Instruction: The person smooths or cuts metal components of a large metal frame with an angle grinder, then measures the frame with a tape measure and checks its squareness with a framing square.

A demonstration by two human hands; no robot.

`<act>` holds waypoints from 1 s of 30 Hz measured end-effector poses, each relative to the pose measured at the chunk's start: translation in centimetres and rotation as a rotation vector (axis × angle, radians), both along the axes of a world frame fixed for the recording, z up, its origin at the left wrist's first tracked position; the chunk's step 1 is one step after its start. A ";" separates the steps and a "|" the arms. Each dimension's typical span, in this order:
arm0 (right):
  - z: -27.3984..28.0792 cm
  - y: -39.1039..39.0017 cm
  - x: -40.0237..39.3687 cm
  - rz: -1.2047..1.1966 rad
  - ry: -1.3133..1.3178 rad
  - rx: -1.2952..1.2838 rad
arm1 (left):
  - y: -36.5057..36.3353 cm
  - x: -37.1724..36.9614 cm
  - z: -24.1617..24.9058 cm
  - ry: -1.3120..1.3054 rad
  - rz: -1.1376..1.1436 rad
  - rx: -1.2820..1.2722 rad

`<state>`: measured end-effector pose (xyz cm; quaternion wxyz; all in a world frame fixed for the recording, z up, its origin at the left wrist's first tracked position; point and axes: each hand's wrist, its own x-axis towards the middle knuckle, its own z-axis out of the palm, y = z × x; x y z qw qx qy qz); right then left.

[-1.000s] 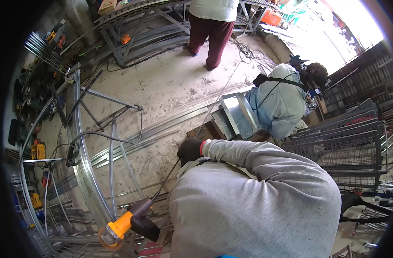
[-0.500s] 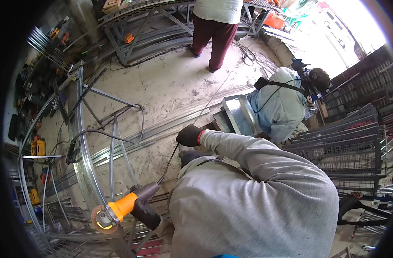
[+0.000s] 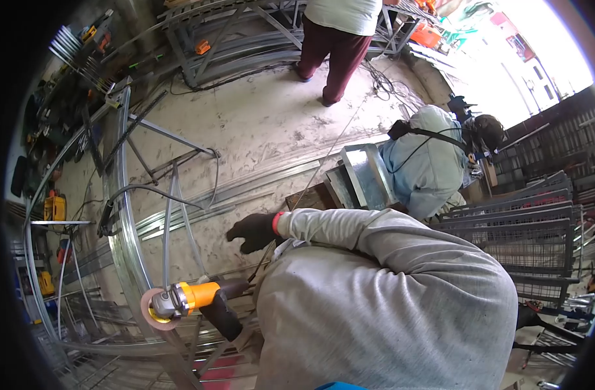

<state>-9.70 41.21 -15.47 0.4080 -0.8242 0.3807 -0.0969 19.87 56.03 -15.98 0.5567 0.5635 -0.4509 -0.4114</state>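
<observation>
My left hand [image 3: 222,317], in a dark glove, is wrapped round the orange and grey angle grinder [image 3: 201,296]. The grinder's round disc [image 3: 152,313] points left, close to the curved metal frame [image 3: 130,250]. Above the grinder is my right hand [image 3: 253,234], in a black glove with a red band at the wrist. Its fingers are apart and hold nothing visible. A thin dark cord [image 3: 265,261] runs from the grinder's rear end up beside my right hand.
A co-worker in light blue [image 3: 422,159] bends beside shiny metal boxes [image 3: 369,174]. Another person [image 3: 336,49] stands by the metal rack at the top. Wire-mesh panels [image 3: 531,244] stack at right. Metal strips [image 3: 245,188] lie on the floor; a cable [image 3: 156,187] loops over the frame.
My right hand has moved left and down, and its fingers have spread. The grinder has turned closer to level and moved slightly up and right, still in my left hand.
</observation>
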 end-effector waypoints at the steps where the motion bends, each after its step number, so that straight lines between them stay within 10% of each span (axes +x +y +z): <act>1: 2.1 0.1 0.9 -0.015 -0.148 0.260 | 0.2 -0.1 -0.2 0.011 -0.001 0.007; 10: 7.6 2.8 11.0 0.312 -0.629 0.961 | 1.5 -5.8 7.6 -0.089 -0.009 0.066; 30: 8.6 4.1 18.8 0.707 -0.028 1.057 | 7.4 -10.9 4.7 0.332 0.763 0.252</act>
